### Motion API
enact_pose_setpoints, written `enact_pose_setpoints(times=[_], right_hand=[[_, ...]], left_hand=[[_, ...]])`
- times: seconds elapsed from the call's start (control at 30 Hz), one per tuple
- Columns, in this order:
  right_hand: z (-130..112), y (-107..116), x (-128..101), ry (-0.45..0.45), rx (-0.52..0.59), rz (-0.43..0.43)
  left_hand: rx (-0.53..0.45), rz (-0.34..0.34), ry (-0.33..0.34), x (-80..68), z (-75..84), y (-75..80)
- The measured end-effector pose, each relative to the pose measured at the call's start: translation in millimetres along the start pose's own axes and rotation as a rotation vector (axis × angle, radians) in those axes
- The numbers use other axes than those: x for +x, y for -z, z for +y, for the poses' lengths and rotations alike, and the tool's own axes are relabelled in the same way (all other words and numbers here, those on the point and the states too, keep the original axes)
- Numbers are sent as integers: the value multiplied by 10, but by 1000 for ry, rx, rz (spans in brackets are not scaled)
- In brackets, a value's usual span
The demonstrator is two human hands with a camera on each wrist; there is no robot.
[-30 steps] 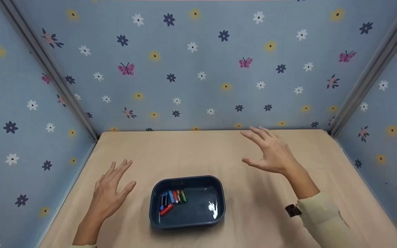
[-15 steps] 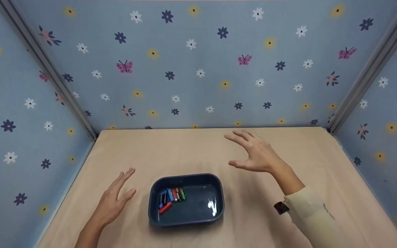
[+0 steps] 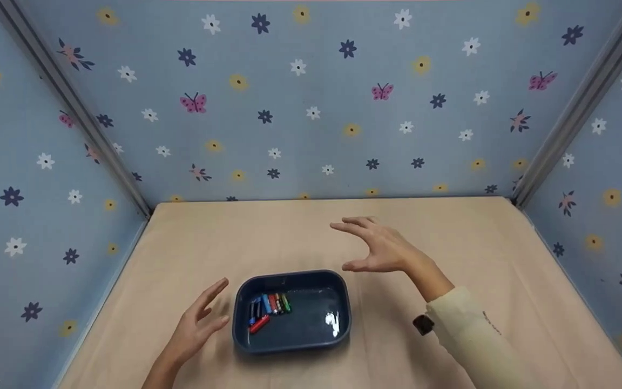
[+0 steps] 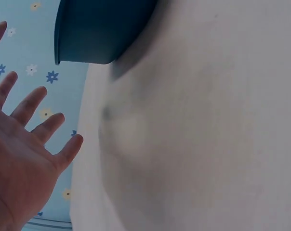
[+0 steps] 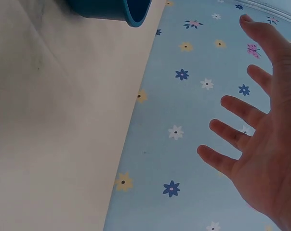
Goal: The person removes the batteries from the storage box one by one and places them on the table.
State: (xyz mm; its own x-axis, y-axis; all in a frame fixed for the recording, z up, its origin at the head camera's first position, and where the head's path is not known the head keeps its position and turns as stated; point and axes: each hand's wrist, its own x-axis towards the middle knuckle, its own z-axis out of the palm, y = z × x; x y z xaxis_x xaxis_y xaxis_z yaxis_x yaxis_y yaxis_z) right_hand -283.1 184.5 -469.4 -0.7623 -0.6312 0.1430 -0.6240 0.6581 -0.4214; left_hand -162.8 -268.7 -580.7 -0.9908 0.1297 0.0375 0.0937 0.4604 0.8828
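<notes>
A dark blue rectangular tray (image 3: 311, 340) with raised walls sits on the table in the head view. At its left end lie several short marker-like sticks (image 3: 270, 305) in blue, red and green, with one red stick (image 3: 259, 324) slanting in front of the row. My left hand (image 3: 195, 327) hovers just left of the tray, fingers spread and holding nothing. Beyond the tray's right rear corner is my right hand (image 3: 384, 248), fingers apart, also holding nothing. Both wrist views show a spread palm, with the tray's outer wall (image 4: 104, 33) apart from the fingers.
A beige cloth (image 3: 208, 237) covers the table. Light blue panels (image 3: 311, 97) with flowers and butterflies stand at the back and both sides, joined by grey corner posts (image 3: 575, 102). A dark device (image 3: 424, 324) is on my right wrist.
Both hands have moved inward toward the tray, the left going right and the right going left and slightly nearer. Tray and sticks stay in place; the head view shifts slightly.
</notes>
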Motion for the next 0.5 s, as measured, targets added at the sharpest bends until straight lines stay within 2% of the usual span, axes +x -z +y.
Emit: enact_pose_setpoints(times=[0.13, 0.3, 0.5], right_hand=[[-12, -68, 69, -4, 74, -44], [-12, -185, 137, -20, 140, -76], [-32, -283, 201, -32, 188, -105]], left_hand=[[-56, -4, 4, -3, -77, -79], [-77, 5, -1, -39, -179, -178], [-115, -7, 9, -43, -186, -230]])
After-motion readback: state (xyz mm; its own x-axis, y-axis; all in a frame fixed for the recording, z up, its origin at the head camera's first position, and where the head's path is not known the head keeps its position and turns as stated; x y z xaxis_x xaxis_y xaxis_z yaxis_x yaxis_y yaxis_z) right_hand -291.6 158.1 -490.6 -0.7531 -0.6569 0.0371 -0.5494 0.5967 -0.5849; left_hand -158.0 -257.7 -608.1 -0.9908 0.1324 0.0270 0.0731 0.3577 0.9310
